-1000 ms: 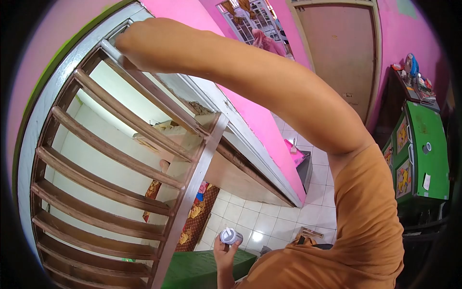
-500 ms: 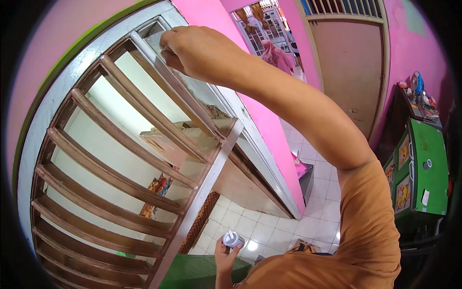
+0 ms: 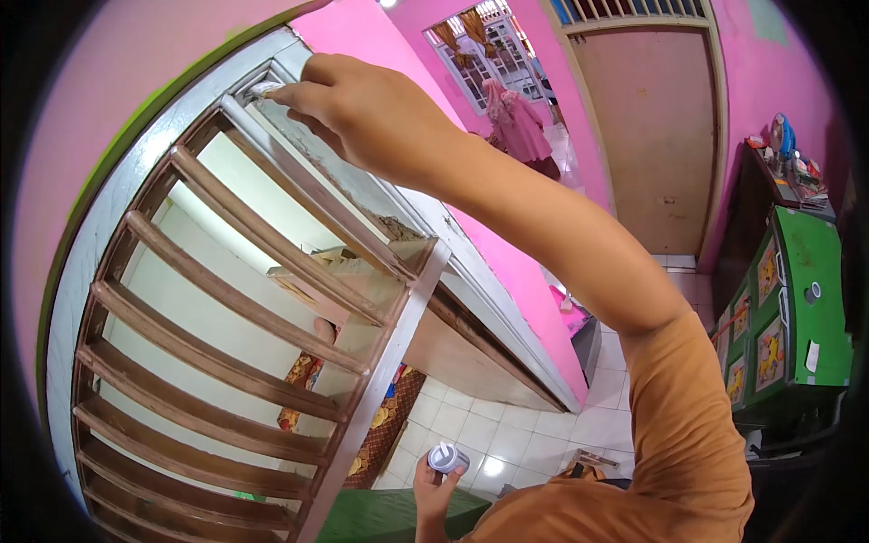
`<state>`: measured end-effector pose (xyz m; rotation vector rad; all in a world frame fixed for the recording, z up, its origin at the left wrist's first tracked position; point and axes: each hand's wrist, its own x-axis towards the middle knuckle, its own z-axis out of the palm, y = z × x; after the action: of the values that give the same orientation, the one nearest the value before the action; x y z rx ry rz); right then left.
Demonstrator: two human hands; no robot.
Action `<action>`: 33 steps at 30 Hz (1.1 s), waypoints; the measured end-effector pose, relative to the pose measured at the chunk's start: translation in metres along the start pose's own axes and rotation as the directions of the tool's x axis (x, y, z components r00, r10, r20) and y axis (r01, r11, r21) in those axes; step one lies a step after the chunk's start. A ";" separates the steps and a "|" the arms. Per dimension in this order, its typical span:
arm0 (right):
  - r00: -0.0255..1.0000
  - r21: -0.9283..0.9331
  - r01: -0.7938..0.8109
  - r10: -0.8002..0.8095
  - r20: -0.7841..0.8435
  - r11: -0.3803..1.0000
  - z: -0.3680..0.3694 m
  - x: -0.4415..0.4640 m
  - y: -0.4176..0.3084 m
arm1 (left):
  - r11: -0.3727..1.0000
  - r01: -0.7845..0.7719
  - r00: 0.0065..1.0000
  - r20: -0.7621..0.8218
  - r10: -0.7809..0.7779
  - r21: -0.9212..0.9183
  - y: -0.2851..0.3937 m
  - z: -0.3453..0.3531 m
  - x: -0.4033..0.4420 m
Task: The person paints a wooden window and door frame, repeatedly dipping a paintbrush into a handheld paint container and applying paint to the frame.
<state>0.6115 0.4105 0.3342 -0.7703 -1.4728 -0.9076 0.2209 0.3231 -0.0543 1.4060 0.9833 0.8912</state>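
My right hand (image 3: 330, 104) is raised to the top corner of a wooden ventilation frame (image 3: 244, 217) above a doorway. Its fingers are pinched on a small whitish thing (image 3: 262, 90) at the corner; the kind is too unclear to name. Grey-white paint covers the outer frame (image 3: 172, 127), while the slats are bare brown wood. Down at the bottom, my left hand (image 3: 436, 493) is wrapped round a small round container (image 3: 445, 459). Something whitish sticks up from the container's top.
A green cabinet (image 3: 819, 308) stands at the right, beside a dark cabinet with items on top. A closed brown door (image 3: 643, 136) is behind. One person in pink (image 3: 516, 127) stands in the far room. Below lies a white tiled floor (image 3: 543, 430); a green surface (image 3: 385, 516) shows beneath the slats.
My right hand has moved left along the top of the frame into its corner, and the whitish thing at its fingertips now shows. The view has shifted slightly. My left hand still holds the container.
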 end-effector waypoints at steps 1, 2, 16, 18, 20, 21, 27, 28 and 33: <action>1.000 -0.015 0.007 -0.007 -0.017 1.000 -0.002 -0.004 0.001 | 1.000 0.000 1.000 -0.004 0.000 0.004 -0.001 -0.001 0.001; 1.000 -0.010 0.006 -0.006 -0.021 1.000 -0.001 -0.006 0.004 | 1.000 0.013 1.000 0.001 -0.013 0.001 -0.002 -0.002 0.001; 0.973 -0.276 0.229 -0.229 0.034 0.933 0.021 0.017 0.020 | 0.999 0.022 0.997 -0.068 -0.021 0.023 0.010 0.005 0.001; 0.972 -0.266 0.167 -0.203 -0.116 0.949 0.018 0.002 0.019 | 0.999 0.032 0.997 -0.068 -0.029 0.042 0.013 0.006 0.001; 0.977 -0.210 0.171 -0.193 -0.088 0.963 0.022 -0.004 0.019 | 0.999 0.041 0.997 -0.068 -0.039 0.031 0.009 0.005 0.002; 0.983 -0.158 0.163 -0.174 -0.062 0.974 0.024 -0.005 0.020 | 0.998 0.053 0.997 -0.065 -0.051 0.030 0.007 0.003 0.001; 0.977 -0.234 0.193 -0.208 -0.041 0.953 0.031 0.020 0.027 | 0.999 0.008 0.999 -0.049 -0.006 0.038 0.004 0.006 0.007; 0.977 -0.234 0.195 -0.209 -0.039 0.953 0.030 0.019 0.025 | 0.999 0.008 0.999 -0.049 -0.007 0.035 0.004 0.006 0.008; 0.968 -0.160 0.087 -0.122 -0.220 0.983 0.010 -0.005 0.006 | 1.000 0.030 0.999 -0.019 -0.030 -0.006 0.007 0.013 0.010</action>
<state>0.6121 0.4226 0.3294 -0.6756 -1.2612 -1.1583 0.2371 0.3274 -0.0488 1.3771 1.0133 0.8860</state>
